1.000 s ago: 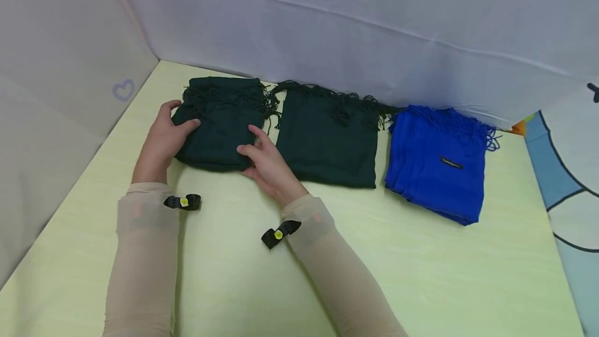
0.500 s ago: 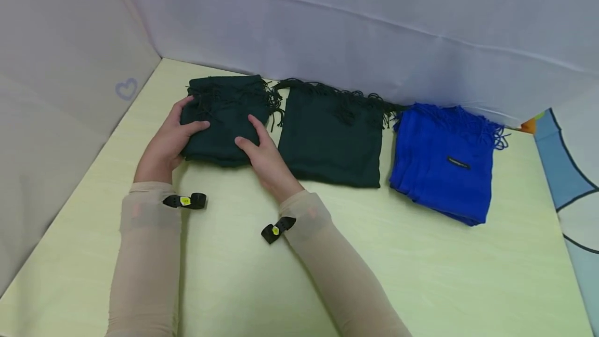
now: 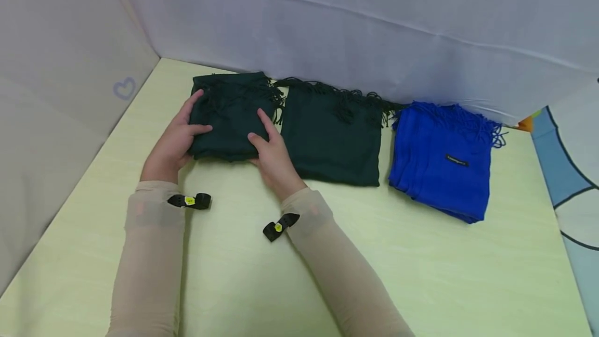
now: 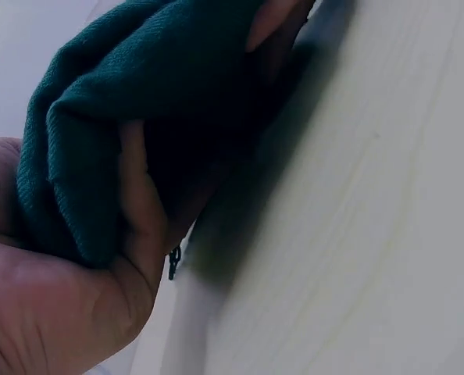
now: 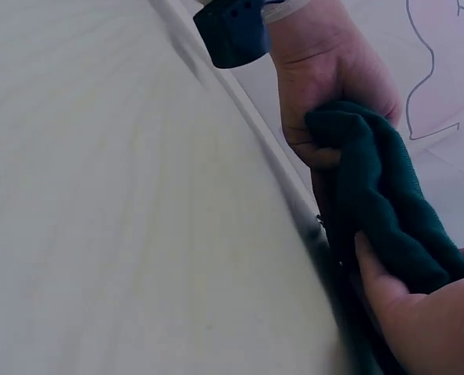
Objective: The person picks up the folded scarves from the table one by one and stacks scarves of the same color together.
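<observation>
A folded dark green scarf with a fringe is held at the far left of the table. My left hand grips its left side, thumb on top and other fingers tucked beneath, as the left wrist view shows on the folded cloth. At the near right corner my right hand holds the same scarf, thumb above and fingers under the edge. The right wrist view shows both hands around the scarf's layered front edge, which is raised off the tabletop. Its underside is mostly hidden.
Close on the right lies a second folded dark green scarf, its fringe toward the wall. Beyond it sits a folded blue scarf with a small black label. A pale cloth wall closes the back of the light yellow table.
Both hands have shifted the held scarf slightly to the right and toward the back wall, closer to the second green scarf. The other two scarves have stayed in place.
</observation>
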`<action>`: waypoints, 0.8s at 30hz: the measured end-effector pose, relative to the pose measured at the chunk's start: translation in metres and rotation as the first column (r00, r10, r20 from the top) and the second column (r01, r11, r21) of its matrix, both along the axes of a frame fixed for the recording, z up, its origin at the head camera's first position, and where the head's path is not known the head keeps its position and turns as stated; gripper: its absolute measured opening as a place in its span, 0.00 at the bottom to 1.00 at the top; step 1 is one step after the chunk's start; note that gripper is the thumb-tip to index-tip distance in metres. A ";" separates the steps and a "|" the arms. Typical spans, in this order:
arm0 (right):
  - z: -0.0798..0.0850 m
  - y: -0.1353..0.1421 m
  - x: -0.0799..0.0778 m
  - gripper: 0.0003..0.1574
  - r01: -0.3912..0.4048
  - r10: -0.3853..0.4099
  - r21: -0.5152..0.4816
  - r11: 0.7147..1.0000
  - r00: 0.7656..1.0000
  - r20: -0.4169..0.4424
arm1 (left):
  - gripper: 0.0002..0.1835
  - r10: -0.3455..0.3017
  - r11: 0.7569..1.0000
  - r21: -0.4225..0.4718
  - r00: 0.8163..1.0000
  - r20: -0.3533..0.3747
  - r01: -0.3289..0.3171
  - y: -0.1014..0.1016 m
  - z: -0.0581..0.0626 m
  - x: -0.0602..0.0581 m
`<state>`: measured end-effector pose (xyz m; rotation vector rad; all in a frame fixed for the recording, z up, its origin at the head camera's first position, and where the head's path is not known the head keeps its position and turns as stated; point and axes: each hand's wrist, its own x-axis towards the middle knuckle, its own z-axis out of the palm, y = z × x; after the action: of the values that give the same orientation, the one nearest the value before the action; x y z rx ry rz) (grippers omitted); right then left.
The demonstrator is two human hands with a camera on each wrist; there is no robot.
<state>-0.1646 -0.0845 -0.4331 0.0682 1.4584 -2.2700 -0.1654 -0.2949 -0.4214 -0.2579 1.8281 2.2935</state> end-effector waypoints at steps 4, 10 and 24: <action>0.006 0.005 0.000 0.40 0.005 -0.005 -0.004 1.000 1.000 -0.022 | 0.44 0.005 0.999 0.032 1.000 -0.004 -0.005 0.005 0.005 0.000; 0.017 0.012 -0.001 0.41 0.002 -0.002 0.001 1.000 0.998 -0.070 | 0.43 0.015 0.998 0.068 0.993 -0.121 -0.007 0.011 0.014 0.001; 0.041 0.058 -0.003 0.40 0.011 0.002 0.072 0.997 0.984 -0.179 | 0.41 0.016 0.977 0.205 0.950 -0.310 0.051 0.052 0.033 -0.005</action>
<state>-0.1680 -0.0268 -0.3916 -0.1134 1.6336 -2.2757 -0.1703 -0.2426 -0.3888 0.1621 1.6823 2.6107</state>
